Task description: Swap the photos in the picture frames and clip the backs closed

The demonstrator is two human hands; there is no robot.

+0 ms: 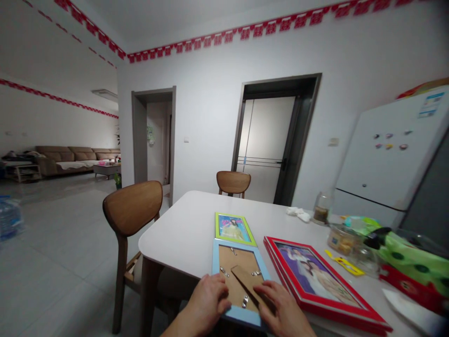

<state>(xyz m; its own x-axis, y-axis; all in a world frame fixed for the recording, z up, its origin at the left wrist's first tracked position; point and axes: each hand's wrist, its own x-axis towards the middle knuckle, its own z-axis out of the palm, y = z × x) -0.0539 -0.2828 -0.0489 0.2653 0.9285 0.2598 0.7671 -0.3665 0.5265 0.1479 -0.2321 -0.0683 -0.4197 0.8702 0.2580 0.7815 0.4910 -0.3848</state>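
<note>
A light blue frame (pixel 258 262) lies face down on the white table (pixel 189 220), its brown backing board (pixel 242 260) and metal clips showing. A brown stand flap (pixel 245 281) slants across the board. My left hand (pixel 208 299) rests at the frame's left edge, fingers curled; what they hold, if anything, is hidden. My right hand (pixel 280 306) is at the lower right, its fingers spread over the flap's lower end. Beyond the blue frame lies a green frame (pixel 233 228) with a picture. To the right, a red frame (pixel 315 276) with a picture lies stacked on another.
Wooden chairs stand at the table's left (pixel 133 208) and far side (pixel 233 181). On the right are a glass jar (pixel 321 210), white tissue (pixel 298 214), a yellow tool (pixel 347 265), a food container (pixel 341 238) and a green bag (pixel 414 257). A fridge (pixel 382 154) stands behind.
</note>
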